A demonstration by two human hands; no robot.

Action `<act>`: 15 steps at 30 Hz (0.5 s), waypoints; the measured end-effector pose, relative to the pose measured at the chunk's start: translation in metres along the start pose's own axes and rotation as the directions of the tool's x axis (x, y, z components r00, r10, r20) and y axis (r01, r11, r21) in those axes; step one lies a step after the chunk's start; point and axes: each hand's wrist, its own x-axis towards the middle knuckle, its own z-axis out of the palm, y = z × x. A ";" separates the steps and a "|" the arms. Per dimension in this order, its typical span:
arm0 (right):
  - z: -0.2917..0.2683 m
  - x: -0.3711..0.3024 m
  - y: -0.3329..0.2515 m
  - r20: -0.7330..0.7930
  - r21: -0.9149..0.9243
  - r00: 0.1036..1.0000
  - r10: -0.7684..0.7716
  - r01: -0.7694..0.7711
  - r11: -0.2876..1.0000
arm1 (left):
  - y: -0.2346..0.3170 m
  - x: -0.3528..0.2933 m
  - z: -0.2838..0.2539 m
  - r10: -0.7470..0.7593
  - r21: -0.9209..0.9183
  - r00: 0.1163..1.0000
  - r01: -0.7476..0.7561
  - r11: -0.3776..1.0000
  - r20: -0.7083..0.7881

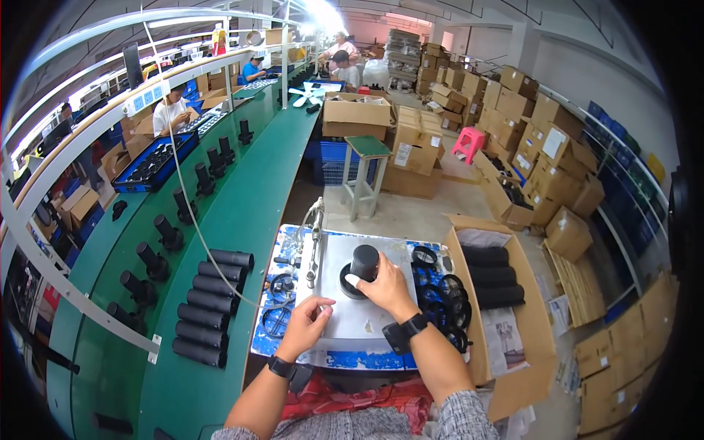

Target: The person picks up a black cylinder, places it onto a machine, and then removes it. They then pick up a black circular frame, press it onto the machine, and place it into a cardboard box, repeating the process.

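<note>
A black cylinder point(365, 258) stands upright at a black ring-shaped base point(349, 281) on a pale metal plate point(345, 323). My right hand point(387, 287) grips its lower part from the right side, with a white cover on one fingertip. Left of the base, my left hand point(308, 325) hovers over the plate's near left part. Its fingers are loosely bent and apart, with nothing visible in them. A metal clamp or pneumatic lever point(315, 246) rises along the plate's left edge. Several black spoked rings point(447, 297) lie right of the plate, and others point(277, 319) lie left of it.
An open carton point(506, 330) holding black tubes stands at the right. On the green conveyor table point(257, 169) at left lie several black tubes point(209, 308), with flanged black cylinders point(152, 260) beyond. A green-topped stool point(367, 150) stands ahead. Co-workers point(170, 110) sit along the line.
</note>
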 end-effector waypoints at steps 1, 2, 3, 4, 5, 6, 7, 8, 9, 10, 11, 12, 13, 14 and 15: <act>-0.004 0.001 -0.003 0.018 0.014 1.000 0.005 -0.005 1.000 | -0.001 0.002 0.000 0.018 0.000 1.000 -0.018 1.000 -0.011; -0.006 0.002 -0.004 0.035 0.028 0.999 0.010 -0.011 1.000 | 0.000 0.003 0.001 0.037 0.000 0.999 -0.037 0.999 -0.022; -0.005 0.003 -0.003 0.035 0.026 0.999 0.008 -0.009 1.000 | 0.000 0.003 0.001 0.038 -0.001 0.999 -0.038 0.999 -0.023; -0.003 0.005 0.000 0.030 0.016 1.000 -0.007 0.007 1.000 | 0.000 0.003 0.000 0.036 0.012 0.999 -0.036 0.999 -0.023; 0.000 0.006 0.002 0.025 0.007 0.999 -0.022 0.022 1.000 | 0.001 0.002 -0.001 0.035 0.026 0.999 -0.034 0.999 -0.022; 0.002 0.006 0.004 0.021 -0.002 0.999 -0.035 0.036 0.999 | 0.004 0.001 -0.001 0.032 0.040 0.999 -0.031 0.999 -0.020; 0.003 0.005 0.006 0.022 -0.004 0.999 -0.034 0.034 0.999 | 0.006 0.000 -0.002 0.031 0.038 0.999 -0.030 0.999 -0.018; 0.003 0.005 0.008 0.011 0.040 1.000 -0.023 0.023 0.999 | 0.009 0.000 -0.004 -0.015 -0.062 0.999 0.013 0.998 -0.030; 0.004 0.004 0.011 -0.001 0.083 1.000 -0.011 0.011 0.996 | 0.013 0.002 -0.007 -0.061 -0.163 0.998 0.054 0.985 -0.035; 0.003 0.002 0.014 -0.013 0.126 1.000 0.002 0.000 0.992 | 0.016 0.005 -0.010 -0.107 -0.262 0.994 0.095 0.961 -0.034; 0.002 0.003 0.014 -0.017 0.125 1.000 0.001 0.001 0.992 | 0.015 0.014 -0.018 -0.104 -0.262 0.994 0.091 0.961 -0.033; 0.003 0.003 0.013 -0.033 0.102 0.999 -0.012 0.015 0.995 | 0.012 0.026 -0.031 0.048 0.011 0.989 -0.047 0.999 -0.142; 0.003 0.002 0.011 -0.049 0.077 0.999 -0.023 0.027 0.997 | 0.008 0.039 -0.044 0.221 0.291 0.954 -0.157 0.944 -0.203; 0.002 0.001 0.011 -0.066 0.050 0.997 -0.034 0.037 0.998 | 0.006 0.057 -0.056 0.251 0.411 0.951 -0.159 0.898 -0.179; 0.002 0.000 0.010 -0.067 0.048 0.997 -0.035 0.039 0.998 | -0.001 0.073 -0.068 0.278 0.527 0.948 -0.158 0.835 -0.157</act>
